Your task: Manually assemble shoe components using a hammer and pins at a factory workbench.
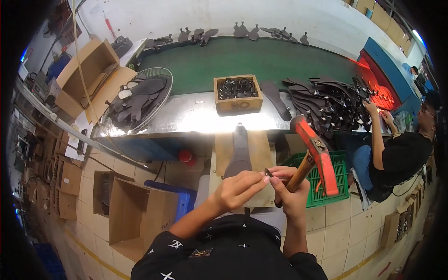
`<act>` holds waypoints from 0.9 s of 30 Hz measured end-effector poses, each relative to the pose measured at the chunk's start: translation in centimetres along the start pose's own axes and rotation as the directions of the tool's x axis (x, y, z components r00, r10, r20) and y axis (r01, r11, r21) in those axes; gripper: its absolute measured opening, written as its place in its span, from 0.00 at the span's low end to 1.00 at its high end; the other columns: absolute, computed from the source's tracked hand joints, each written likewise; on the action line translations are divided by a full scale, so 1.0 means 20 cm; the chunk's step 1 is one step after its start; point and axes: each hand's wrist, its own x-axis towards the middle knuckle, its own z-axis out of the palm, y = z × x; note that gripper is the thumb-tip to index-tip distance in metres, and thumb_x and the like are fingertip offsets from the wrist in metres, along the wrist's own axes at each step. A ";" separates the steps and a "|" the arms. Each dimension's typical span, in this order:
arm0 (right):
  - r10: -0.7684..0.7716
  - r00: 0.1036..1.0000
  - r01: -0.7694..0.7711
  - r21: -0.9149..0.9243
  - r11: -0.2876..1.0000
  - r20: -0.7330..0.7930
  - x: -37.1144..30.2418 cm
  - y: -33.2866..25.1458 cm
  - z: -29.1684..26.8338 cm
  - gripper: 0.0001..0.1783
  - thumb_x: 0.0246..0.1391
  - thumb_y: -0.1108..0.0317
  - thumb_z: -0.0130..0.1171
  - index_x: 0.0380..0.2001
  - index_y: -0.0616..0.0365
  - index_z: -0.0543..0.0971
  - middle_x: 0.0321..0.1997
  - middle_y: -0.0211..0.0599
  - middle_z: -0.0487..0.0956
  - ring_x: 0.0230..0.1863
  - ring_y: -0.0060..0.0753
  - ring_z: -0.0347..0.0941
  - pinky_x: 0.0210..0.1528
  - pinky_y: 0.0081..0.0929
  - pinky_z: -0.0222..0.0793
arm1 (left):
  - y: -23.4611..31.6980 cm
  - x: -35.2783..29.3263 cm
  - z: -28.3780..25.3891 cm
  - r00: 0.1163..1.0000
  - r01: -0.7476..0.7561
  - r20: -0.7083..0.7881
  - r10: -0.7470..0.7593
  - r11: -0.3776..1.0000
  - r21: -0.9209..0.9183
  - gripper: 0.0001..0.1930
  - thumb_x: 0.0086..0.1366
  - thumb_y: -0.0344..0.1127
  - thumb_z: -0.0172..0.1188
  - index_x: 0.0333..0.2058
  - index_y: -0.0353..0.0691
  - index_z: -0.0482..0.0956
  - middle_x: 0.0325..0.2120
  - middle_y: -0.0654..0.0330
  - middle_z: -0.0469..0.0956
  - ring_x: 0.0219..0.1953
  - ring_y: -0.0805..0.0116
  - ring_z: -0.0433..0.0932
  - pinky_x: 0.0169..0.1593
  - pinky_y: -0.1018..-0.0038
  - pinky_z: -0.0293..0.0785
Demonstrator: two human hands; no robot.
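Note:
My right hand (pixel 293 196) is wrapped round the wooden handle of a hammer (pixel 301 171), whose red-and-black head points up and away to the right. Pinched between the fingertips of my left hand (pixel 238 187) is a small dark piece (pixel 267 172), which the right thumb and fingers also touch. Its exact kind is too small to tell. Just beyond my hands, a dark shoe insole (pixel 240 151) lies lengthwise on a wooden board (pixel 261 149), with a shiny metal bit at its far narrow end.
A wooden box (pixel 239 103) of small dark pieces stands on the metal bench edge. Insoles fill a wire basket (pixel 170 86) at left and form a pile (pixel 322 100) at right. Behind runs a green conveyor belt (pixel 196 58). A co-worker (pixel 403 151) sits at right, beyond a green crate (pixel 336 182).

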 end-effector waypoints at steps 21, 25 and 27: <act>0.196 0.981 -0.191 -0.180 0.965 0.006 0.37 0.15 -0.05 0.10 0.56 0.70 0.65 0.41 0.62 0.81 0.18 0.22 0.73 0.13 0.09 0.60 0.14 0.14 0.52 | -0.62 -0.16 0.12 0.581 0.814 0.174 -0.795 0.562 -0.149 0.12 0.59 0.33 0.67 0.39 0.33 0.82 0.34 0.53 0.84 0.33 0.65 0.82 0.40 0.72 0.76; 0.051 0.994 -0.017 -0.323 0.946 0.098 0.49 0.26 -0.03 0.09 0.55 0.71 0.66 0.39 0.63 0.83 0.27 0.26 0.80 0.27 0.10 0.69 0.28 0.16 0.63 | -0.56 -0.23 0.13 0.677 0.736 0.143 -0.722 0.668 -0.111 0.14 0.57 0.33 0.70 0.40 0.33 0.82 0.34 0.55 0.83 0.34 0.67 0.82 0.40 0.74 0.76; -0.003 0.983 0.074 -0.376 0.924 0.184 0.54 0.27 0.00 0.11 0.53 0.72 0.65 0.40 0.65 0.82 0.34 0.32 0.84 0.34 0.19 0.75 0.38 0.20 0.71 | -0.55 -0.24 0.14 0.735 0.678 0.105 -0.670 0.731 -0.084 0.15 0.57 0.35 0.71 0.40 0.32 0.82 0.34 0.55 0.83 0.33 0.66 0.82 0.38 0.73 0.76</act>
